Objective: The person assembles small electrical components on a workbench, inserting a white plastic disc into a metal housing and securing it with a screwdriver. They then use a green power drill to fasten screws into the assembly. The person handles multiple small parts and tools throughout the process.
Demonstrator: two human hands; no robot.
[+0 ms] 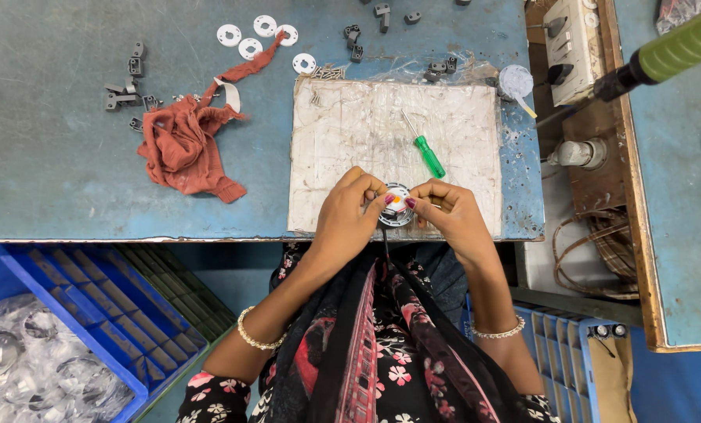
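Fingers (372, 190) over most of a small round white part (397, 205), so only a sliver of rim and an orange spot in view; finer detail too small to tell. Dark cord hanging from it, lost against the patterned clothing. Left hand (349, 213) and right hand (444, 210) meeting at the near edge of a pale work board (350, 133), both curled tight and pinching the part from either side, wrists angled inward. Green-handled screwdriver (423, 146) lying loose on the board just beyond the right hand. Red rag (182, 141) bunched well to the left on the blue table (52, 157). Blue crate (92, 301) below, cut off at the frame edge.
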